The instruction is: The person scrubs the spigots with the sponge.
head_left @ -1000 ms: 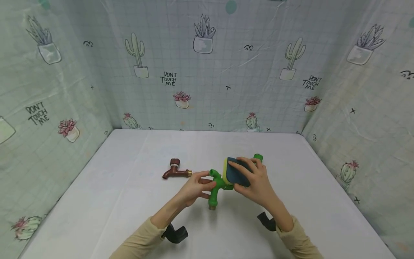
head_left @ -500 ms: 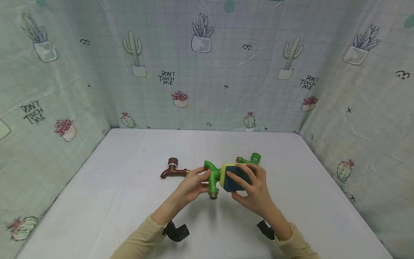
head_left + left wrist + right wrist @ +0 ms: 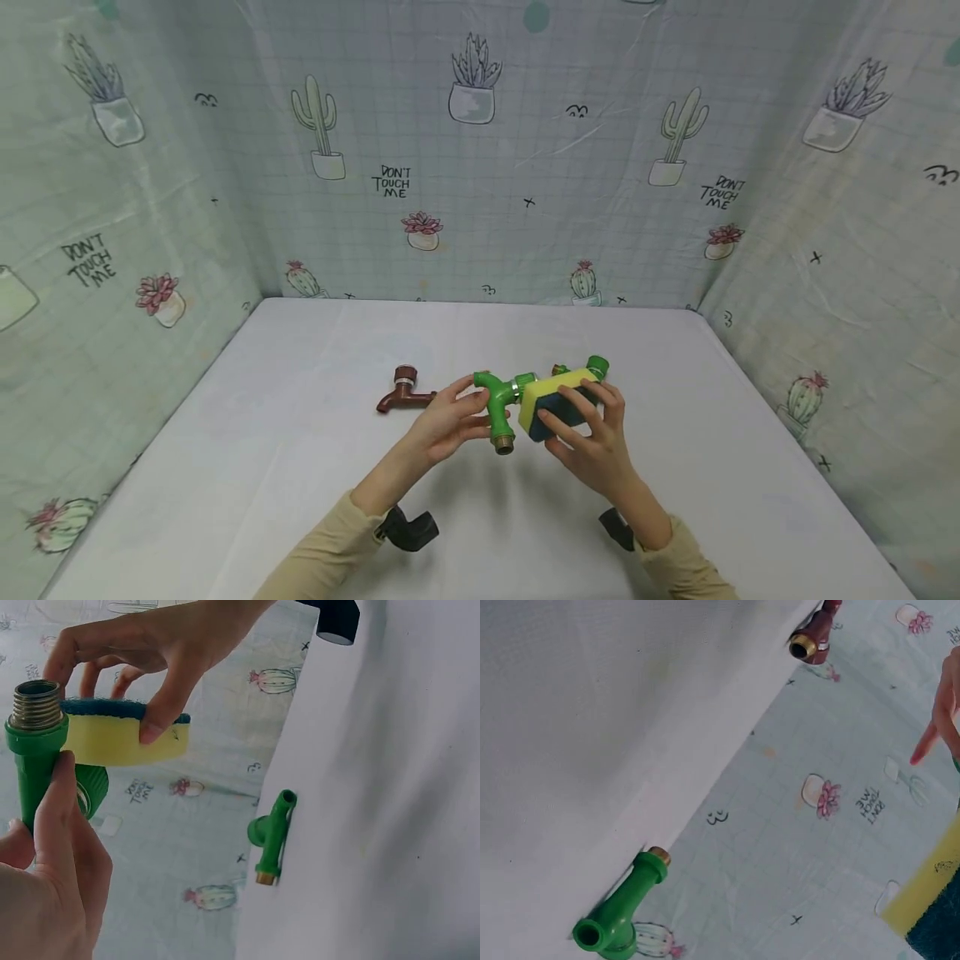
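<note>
In the head view my left hand (image 3: 450, 421) holds a green tap (image 3: 497, 408) above the table, its brass threaded end pointing down toward me and its green knob to the right. My right hand (image 3: 596, 454) grips a sponge (image 3: 543, 390), yellow with a dark blue scouring side, thumb and fingers on opposite sides. The sponge's near end is right at the tap's knob. The left wrist view shows the tap's threaded inlet (image 3: 37, 705) beside the sponge (image 3: 112, 741). Only a corner of the sponge (image 3: 922, 892) shows in the right wrist view.
A second green tap (image 3: 626, 904) lies on the white table (image 3: 315, 350) behind my right hand, partly hidden by the sponge in the head view. A brown tap (image 3: 405, 392) lies back left. Patterned cloth walls (image 3: 480, 208) enclose the table's back and sides.
The green tap has risen slightly and turned, its threaded end now facing me more. The sponge has tilted, moving off the tap's body to its knob, with more yellow showing on top.
</note>
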Demonstrator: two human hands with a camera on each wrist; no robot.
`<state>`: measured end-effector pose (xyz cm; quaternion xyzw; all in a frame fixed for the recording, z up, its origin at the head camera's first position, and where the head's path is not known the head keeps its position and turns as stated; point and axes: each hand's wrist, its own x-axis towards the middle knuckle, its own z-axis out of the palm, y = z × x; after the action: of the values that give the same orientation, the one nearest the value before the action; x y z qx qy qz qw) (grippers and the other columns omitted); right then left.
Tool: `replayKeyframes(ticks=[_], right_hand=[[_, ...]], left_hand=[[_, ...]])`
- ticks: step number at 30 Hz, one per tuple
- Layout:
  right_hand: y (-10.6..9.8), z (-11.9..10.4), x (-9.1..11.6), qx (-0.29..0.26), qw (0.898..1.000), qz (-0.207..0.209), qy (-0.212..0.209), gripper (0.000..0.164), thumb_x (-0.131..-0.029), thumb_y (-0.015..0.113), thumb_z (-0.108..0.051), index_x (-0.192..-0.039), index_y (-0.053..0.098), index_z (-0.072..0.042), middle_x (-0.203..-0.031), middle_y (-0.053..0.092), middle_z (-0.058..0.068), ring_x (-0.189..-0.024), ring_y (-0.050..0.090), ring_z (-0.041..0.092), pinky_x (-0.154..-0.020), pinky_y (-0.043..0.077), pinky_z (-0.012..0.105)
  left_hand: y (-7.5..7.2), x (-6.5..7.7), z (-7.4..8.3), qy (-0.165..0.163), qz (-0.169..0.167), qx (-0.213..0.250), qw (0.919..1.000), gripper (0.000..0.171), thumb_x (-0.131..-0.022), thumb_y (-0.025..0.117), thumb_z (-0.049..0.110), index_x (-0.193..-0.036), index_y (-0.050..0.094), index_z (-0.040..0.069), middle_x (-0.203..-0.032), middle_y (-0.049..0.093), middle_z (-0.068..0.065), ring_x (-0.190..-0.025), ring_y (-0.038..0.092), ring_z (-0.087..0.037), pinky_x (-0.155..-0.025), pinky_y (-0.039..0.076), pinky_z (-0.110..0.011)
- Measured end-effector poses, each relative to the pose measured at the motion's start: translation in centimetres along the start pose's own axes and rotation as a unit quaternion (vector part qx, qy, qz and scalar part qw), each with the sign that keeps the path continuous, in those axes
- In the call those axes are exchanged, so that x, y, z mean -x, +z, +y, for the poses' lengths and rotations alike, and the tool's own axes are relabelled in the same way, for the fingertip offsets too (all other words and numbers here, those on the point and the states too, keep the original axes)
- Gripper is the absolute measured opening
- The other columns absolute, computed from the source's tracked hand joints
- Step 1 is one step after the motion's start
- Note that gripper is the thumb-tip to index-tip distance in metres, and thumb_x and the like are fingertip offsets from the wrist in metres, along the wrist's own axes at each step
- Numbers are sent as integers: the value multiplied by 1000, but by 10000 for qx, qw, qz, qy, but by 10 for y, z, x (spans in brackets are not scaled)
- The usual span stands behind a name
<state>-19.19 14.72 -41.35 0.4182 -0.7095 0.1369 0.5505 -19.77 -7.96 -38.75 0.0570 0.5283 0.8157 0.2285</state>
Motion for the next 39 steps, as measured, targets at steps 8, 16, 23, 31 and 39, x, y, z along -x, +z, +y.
replayKeyframes(ticks=[8,16,23,31,39], right_hand=[[2,1,5,-447,9978,358,332,27,-85,56,-32,-101,57,-11,-108,50,22,-102,37,40,-90,36,42],[-3,-2,7,-1118,9905,26,798,32,-84,55,-32,-105,55,-7,-113,47,23,-113,35,36,-105,27,27],[-9,-7,3,-1137,9888,-323,913,37,-85,52,-38,-108,56,-9,-115,48,21,-112,34,35,-106,24,28],[-10,-8,2,-979,9879,-505,1087,40,-85,51,-41,-110,59,-11,-117,49,19,-108,36,37,-97,30,41],[-10,-7,0,-984,9828,-867,1301,42,-85,48,-44,-115,59,-17,-121,49,14,-108,36,33,-87,31,50]], left_hand=[[-3,2,-1,522,-491,-948,9929,25,-83,61,5,-104,50,10,-92,62,-9,-80,67,-24,-74,51,-51],[-7,3,0,257,-1454,-1639,9754,27,-72,71,2,-86,49,6,-84,66,-8,-72,67,-25,-72,49,-55],[-2,8,3,725,-1244,-3083,9403,51,-62,79,4,-100,44,7,-84,63,-7,-71,66,-16,-67,56,-37],[8,14,0,2100,-493,-4657,8583,45,-63,79,14,-99,54,10,-96,64,-11,-80,64,-17,-70,53,-20],[3,13,0,2053,-656,-4527,8652,37,-71,73,15,-107,64,10,-98,67,-11,-83,65,-20,-65,52,-19]])
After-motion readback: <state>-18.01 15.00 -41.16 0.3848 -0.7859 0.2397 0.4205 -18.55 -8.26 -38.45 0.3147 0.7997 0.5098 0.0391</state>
